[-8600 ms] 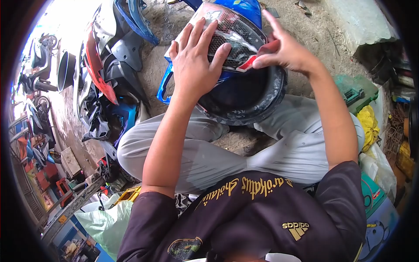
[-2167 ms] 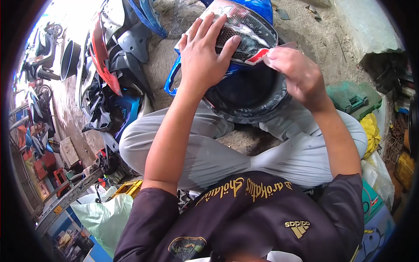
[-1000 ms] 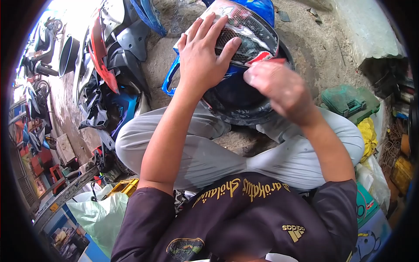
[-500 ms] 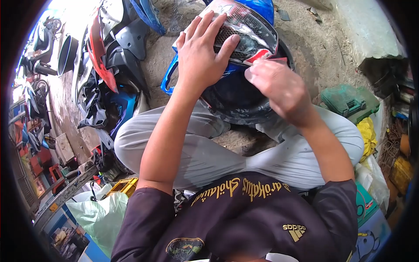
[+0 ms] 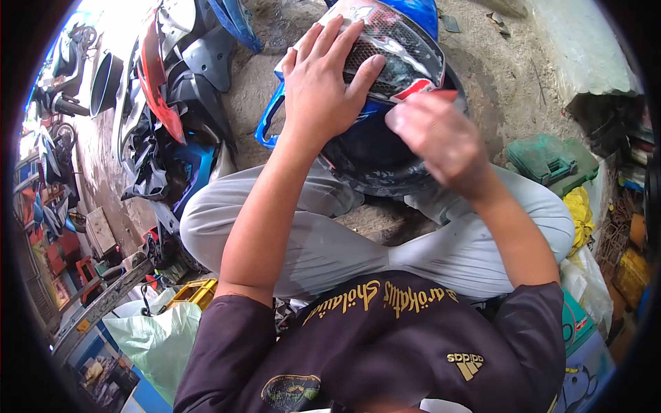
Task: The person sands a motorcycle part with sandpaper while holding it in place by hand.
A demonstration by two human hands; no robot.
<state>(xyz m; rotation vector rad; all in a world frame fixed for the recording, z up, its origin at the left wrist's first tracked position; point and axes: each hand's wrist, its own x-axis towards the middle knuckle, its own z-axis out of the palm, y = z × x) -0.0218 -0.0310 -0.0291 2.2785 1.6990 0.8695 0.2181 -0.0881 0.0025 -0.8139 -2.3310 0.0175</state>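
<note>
A motorcycle body panel with blue plastic, mesh-patterned graphics and a red patch lies over a round black tub in front of my crossed legs. My left hand rests flat on top of it, fingers spread and thumb apart. At the panel's lower right edge is my right hand, closed and slightly blurred, pinching a thin red piece that sticks out past the fingers. Whether this is sandpaper or another sheet I cannot tell. The edge under those fingers is hidden.
Several motorcycle fairings are piled on the left, one a red panel. A green tool case and a yellow bag lie on the right. A pale plastic bag and a yellow crate stand at lower left.
The panel and my left hand have shifted slightly to the right. My right hand has moved a little along the edge and stays closed on the red piece.
</note>
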